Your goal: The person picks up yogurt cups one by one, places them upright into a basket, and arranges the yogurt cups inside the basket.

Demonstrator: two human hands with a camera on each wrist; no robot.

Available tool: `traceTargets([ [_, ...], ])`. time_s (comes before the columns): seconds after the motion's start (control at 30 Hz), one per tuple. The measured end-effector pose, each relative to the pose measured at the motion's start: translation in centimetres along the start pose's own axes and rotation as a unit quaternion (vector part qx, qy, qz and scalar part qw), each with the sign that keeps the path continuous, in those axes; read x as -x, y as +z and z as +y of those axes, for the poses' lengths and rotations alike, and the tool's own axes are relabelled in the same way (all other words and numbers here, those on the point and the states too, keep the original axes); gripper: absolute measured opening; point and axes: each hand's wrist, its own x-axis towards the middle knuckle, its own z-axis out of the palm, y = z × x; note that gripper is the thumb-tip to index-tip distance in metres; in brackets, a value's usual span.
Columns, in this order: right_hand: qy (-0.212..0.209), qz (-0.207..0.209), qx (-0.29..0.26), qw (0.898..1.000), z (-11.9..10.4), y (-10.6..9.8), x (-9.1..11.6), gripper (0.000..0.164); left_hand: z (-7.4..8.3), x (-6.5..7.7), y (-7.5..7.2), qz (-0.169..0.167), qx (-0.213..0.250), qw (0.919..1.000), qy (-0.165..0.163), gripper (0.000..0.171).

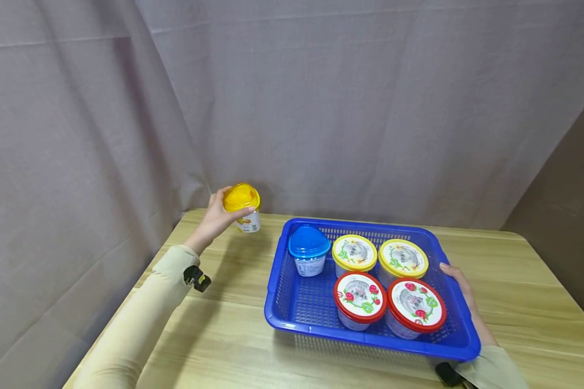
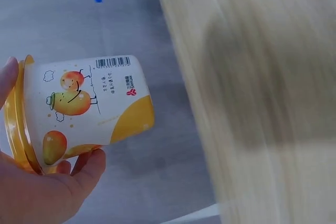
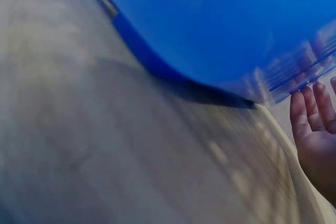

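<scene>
My left hand grips a white yogurt cup near its domed yellow lid. Mango drawings and a barcode show on the cup's side, and its base is apart from the table in the left wrist view. My right hand holds the right side of a blue plastic basket, thumb at the rim and fingers against the underside. Inside the basket are a blue-lidded cup, two yellow-lidded tubs and two red-lidded tubs with strawberry pictures.
A light wooden table lies under everything. Grey curtain cloth hangs close behind the table and along its left side. At the right edge is a brownish cloth or wall.
</scene>
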Motion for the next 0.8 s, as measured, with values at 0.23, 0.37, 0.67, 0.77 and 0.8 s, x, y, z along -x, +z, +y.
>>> traceTargets([
  [0.23, 0.003, 0.018, 0.017, 1.000, 0.0, 0.0, 0.2, 0.078, 2.1, 1.1, -0.6, -0.016, -0.010, 0.9995, 0.024, 0.098],
  [0.37, 0.002, 0.038, 0.038, 0.999, 0.0, 0.0, 0.3, 0.075, 4.0, 2.0, -1.0, -0.027, -0.017, 0.9986, 0.042, 0.098],
  [0.67, 0.016, 0.064, 0.054, 0.996, 0.1, 0.0, 0.4, 0.068, 7.3, 4.0, -1.1, -0.042, -0.039, 0.9950, 0.082, 0.096],
  [0.77, 0.021, 0.053, 0.034, 0.998, 0.0, 0.0, 0.3, 0.068, 8.3, 4.7, -1.1, -0.047, -0.041, 0.9938, 0.092, 0.095],
  [0.8, 0.023, 0.046, 0.028, 0.998, 0.0, 0.0, 0.3, 0.069, 8.6, 4.9, -1.1, -0.049, -0.041, 0.9933, 0.096, 0.095],
])
